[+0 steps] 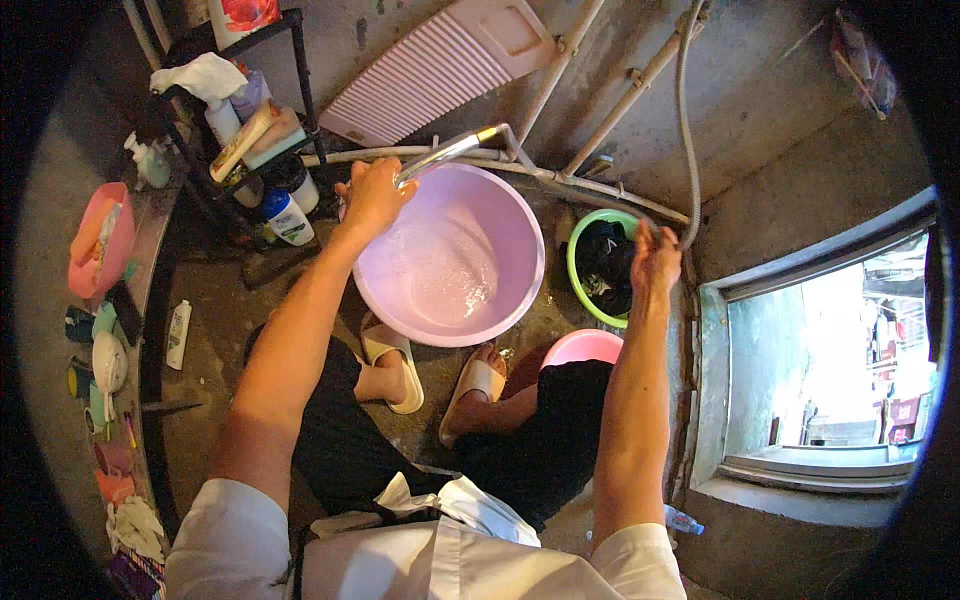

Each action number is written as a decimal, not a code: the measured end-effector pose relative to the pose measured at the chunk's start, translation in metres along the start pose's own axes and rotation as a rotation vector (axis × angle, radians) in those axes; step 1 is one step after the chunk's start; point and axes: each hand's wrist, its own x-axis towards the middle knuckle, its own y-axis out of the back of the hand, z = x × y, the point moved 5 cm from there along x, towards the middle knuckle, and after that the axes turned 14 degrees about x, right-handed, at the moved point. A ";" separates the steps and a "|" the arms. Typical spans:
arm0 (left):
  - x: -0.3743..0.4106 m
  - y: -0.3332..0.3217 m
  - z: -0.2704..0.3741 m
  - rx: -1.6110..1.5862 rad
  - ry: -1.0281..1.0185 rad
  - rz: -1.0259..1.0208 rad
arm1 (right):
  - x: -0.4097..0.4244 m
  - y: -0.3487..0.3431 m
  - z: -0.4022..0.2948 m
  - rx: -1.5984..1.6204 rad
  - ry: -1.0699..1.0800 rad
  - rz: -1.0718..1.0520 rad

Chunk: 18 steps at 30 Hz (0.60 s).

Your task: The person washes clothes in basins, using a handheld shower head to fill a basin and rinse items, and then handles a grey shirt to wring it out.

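My left hand is closed around the near end of a chrome tap spout, above the left rim of a large lilac plastic basin. Shallow, rippled water glints in the bottom of the basin. On the right, my right hand grips the lower part of a grey corrugated hose; the fingers partly hide where the hose ends. Just beside that hand stands a green bucket with dark wet-looking cloth in it. Part of a pink basin shows by my right knee.
A pink washboard leans on the wall behind pipes. At left, a black rack holds bottles and a brush; toiletries line a ledge. A white tube lies on the floor. A window opens at right.
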 end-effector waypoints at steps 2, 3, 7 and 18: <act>-0.006 -0.002 0.012 -0.056 -0.007 -0.019 | 0.023 0.007 -0.031 0.242 0.041 -0.084; -0.005 -0.007 0.013 -0.046 -0.043 -0.038 | 0.029 0.006 -0.036 0.346 0.030 -0.138; -0.009 -0.034 0.005 -0.032 -0.157 -0.114 | 0.008 -0.014 -0.052 0.796 -0.100 -0.255; -0.041 -0.122 -0.011 0.376 -0.281 -0.465 | -0.006 -0.024 -0.094 0.853 -0.100 -0.427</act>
